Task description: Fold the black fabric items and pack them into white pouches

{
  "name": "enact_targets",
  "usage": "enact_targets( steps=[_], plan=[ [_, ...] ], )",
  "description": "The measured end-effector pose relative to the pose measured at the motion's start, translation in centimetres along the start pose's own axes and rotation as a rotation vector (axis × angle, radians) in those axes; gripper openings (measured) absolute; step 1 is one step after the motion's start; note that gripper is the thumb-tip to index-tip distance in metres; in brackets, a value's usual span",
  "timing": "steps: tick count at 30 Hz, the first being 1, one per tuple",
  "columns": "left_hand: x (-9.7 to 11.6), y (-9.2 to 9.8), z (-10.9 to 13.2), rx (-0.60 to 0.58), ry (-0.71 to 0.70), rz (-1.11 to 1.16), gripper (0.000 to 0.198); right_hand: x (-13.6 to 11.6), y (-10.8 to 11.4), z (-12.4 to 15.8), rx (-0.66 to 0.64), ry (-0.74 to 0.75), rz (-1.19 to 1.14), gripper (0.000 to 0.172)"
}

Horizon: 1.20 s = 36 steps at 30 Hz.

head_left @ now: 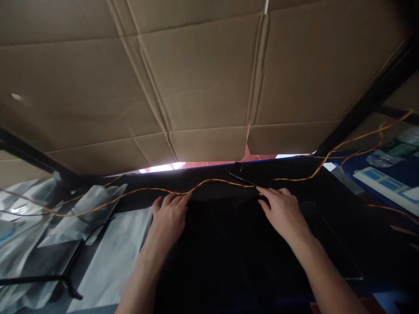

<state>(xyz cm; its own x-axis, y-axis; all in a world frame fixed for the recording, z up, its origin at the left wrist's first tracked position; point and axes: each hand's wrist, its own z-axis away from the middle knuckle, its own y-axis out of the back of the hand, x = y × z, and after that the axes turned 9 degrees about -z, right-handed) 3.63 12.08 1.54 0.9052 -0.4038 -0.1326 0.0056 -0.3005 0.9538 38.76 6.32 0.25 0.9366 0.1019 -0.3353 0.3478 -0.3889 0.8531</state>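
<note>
A twisted red and yellow wire (212, 179) runs across the back of a black surface (222, 253). My left hand (170, 213) reaches forward with its fingers stretched out, their tips at the wire. To the right, my right hand (281, 209) has its index finger extended and its thumb apart. That index fingertip meets the wire by the near edge of a dark smartphone (251, 174). The phone lies flat behind the wire, close to the back edge. No object shows in the grasp of either hand.
Creased cardboard (203, 87) rises behind the surface. Translucent bags (88, 205) and a white sheet-like packet (114, 248) lie at left, near a bent black rod (39, 280). A clear bottle (396, 150) and a white-blue box (386, 185) are at right; dark posts (369, 100) flank the sides.
</note>
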Motion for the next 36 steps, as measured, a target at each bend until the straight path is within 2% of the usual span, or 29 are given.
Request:
enact_targets(
  steps=[4,7,9,10,13,15,19,21,23,25,26,29,32,36],
  plan=[
    [-0.9,1.4,-0.2,0.068,-0.027,-0.002,0.031,0.0,1.7,0.1,0.008,0.069,-0.045,0.030],
    [-0.9,2.6,2.2,0.153,-0.027,0.002,0.025,-0.2,3.2,2.6,0.101,0.111,-0.078,0.026],
    [-0.8,2.8,4.6,0.216,-0.066,0.018,0.025,0.0,3.6,4.9,0.164,0.134,-0.096,0.023],
    [-0.8,2.7,5.8,0.233,-0.103,0.028,0.025,0.3,3.5,6.1,0.154,0.135,-0.097,0.023],
    [-1.0,2.0,8.6,0.210,-0.213,0.050,0.029,1.3,2.9,8.9,0.018,0.111,-0.106,0.025],
    [-1.2,1.9,9.7,0.185,-0.238,0.042,0.034,1.6,2.8,10.0,-0.035,0.096,-0.127,0.026],
    [-1.3,3.8,10.9,0.171,-0.270,0.068,0.051,0.2,4.2,11.2,-0.023,0.098,-0.190,0.031],
    [-1.0,5.0,11.5,0.086,-0.354,0.129,0.059,-1.2,5.1,11.9,-0.130,0.172,-0.234,0.041],
    [-0.6,5.6,12.1,-0.018,-0.481,0.172,0.071,-2.4,5.6,12.5,-0.295,0.255,-0.268,0.053],
    [-0.3,5.5,12.7,-0.080,-0.564,0.163,0.082,-3.3,5.5,13.1,-0.399,0.267,-0.283,0.046],
    [-0.2,5.3,13.0,-0.082,-0.572,0.153,0.078,-3.5,5.4,13.2,-0.415,0.245,-0.293,0.036],
    [0.0,4.9,13.4,-0.035,-0.484,0.187,0.047,-3.9,4.8,13.4,-0.364,0.145,-0.381,0.009],
    [0.3,5.2,13.0,-0.037,-0.310,0.330,0.031,-4.3,4.2,13.2,-0.222,0.037,-0.451,0.021],
    [0.8,4.9,11.4,-0.007,-0.097,0.375,0.028,-5.0,2.8,12.8,-0.113,-0.090,-0.372,0.035]
  ],
)
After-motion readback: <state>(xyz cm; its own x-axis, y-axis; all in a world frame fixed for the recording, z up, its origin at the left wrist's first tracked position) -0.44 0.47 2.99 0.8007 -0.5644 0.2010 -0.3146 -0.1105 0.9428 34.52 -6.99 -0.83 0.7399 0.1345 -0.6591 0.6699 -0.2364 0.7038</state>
